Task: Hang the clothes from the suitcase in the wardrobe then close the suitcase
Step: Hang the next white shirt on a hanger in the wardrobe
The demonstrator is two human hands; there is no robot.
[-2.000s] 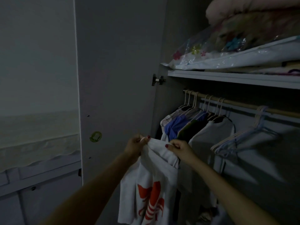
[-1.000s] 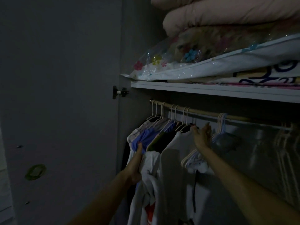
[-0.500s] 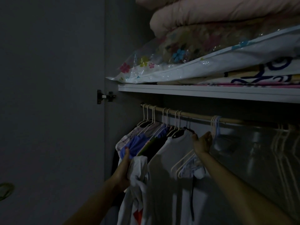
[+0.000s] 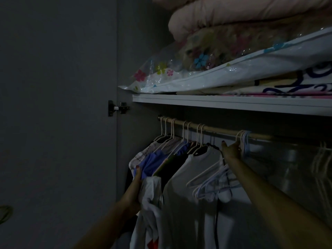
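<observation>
**Below the wooden rail, both hands at the hanging clothes**

Below the wooden rail point(image 4: 215, 129), at its left end, the left hand point(image 4: 135, 191) is gripping a bunched white shirt point(image 4: 152, 194), fingers curled round the cloth, beside the hung garments point(image 4: 161, 159). Further right, the right hand point(image 4: 231, 150) is reaching up just under the rail, its fingers closing on the empty hangers point(image 4: 243, 139) bunched there.

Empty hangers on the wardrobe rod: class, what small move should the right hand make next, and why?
Probably lift one hook from the empty hangers off the rod. The right hand already touches them, while the left hand grips a white T-shirt that has no hanger showing.
</observation>
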